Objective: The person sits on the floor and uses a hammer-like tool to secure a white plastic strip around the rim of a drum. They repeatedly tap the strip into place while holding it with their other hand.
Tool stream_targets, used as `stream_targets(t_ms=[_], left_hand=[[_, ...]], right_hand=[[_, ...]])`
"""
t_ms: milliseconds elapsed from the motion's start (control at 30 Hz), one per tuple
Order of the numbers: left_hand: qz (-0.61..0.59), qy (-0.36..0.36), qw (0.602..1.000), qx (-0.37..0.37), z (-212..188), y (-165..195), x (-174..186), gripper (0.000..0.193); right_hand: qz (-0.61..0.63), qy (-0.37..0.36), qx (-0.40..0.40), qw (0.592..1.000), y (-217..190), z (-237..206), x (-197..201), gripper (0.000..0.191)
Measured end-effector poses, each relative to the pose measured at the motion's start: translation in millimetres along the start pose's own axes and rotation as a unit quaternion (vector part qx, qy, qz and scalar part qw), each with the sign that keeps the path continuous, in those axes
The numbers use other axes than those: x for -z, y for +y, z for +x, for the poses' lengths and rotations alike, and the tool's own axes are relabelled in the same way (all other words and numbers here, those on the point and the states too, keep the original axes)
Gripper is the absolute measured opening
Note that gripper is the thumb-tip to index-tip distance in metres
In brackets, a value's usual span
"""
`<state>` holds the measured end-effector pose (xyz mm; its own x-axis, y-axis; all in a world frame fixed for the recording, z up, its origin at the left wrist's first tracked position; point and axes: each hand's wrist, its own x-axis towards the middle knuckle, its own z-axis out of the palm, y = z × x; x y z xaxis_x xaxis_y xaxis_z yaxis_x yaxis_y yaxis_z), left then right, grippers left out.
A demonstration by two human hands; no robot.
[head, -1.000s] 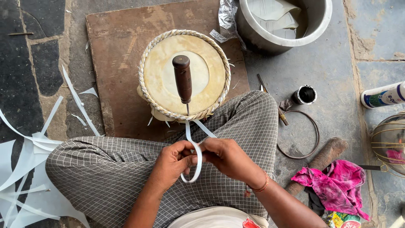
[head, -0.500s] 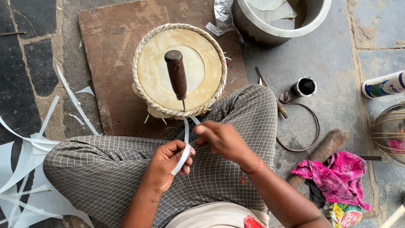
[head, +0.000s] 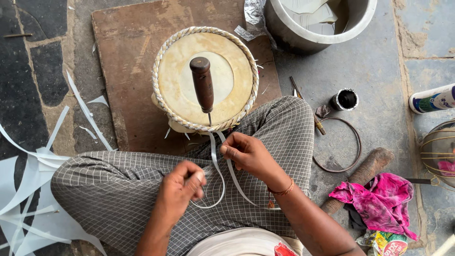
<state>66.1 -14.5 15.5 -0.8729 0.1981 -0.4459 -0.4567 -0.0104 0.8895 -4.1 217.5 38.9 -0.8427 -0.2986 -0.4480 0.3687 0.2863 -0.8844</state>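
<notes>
A round drum (head: 205,78) with a pale skin head and a braided rim stands on a brown wooden board (head: 128,71). A tool with a dark wooden handle (head: 202,84) sticks upright at the drum's near rim. A white strap (head: 219,175) hangs from the rim and loops over my lap. My left hand (head: 182,186) is closed on the loop's lower end. My right hand (head: 245,152) pinches the strap higher up, just below the drum.
A metal pot (head: 317,23) with pale scraps stands at the back right. A small black tin (head: 345,99), a metal ring (head: 337,144), a wooden mallet (head: 360,175), a pink cloth (head: 379,199) and a white bottle (head: 433,98) lie right. White strips (head: 28,180) litter the left floor.
Both hands have drawn apart along the strap: the left has moved down toward my lap, the right up toward the drum. The loop is wider. The view has tilted slightly.
</notes>
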Motion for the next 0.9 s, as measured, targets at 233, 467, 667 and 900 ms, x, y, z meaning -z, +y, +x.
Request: stream_targets(t_ms=[233,467,667,900], left_hand=[[-0.178,0.007,0.984,-0.006,1,5,-4,0.016],[-0.178,0.049,0.982,-0.033,8,10,-4,0.016],[-0.199,0.087,0.974,-0.064,11,15,-13,0.017],[-0.15,0.123,0.978,-0.074,8,19,-12,0.017]], right_hand=[[-0.427,0.08,0.092,0.896,-8,19,-34,0.041],[-0.096,-0.053,0.049,0.993,-6,9,-12,0.037],[0.045,-0.015,0.007,0.999,-8,-12,-19,0.018],[-0.091,0.013,0.082,0.992,1,-9,-29,0.029]])
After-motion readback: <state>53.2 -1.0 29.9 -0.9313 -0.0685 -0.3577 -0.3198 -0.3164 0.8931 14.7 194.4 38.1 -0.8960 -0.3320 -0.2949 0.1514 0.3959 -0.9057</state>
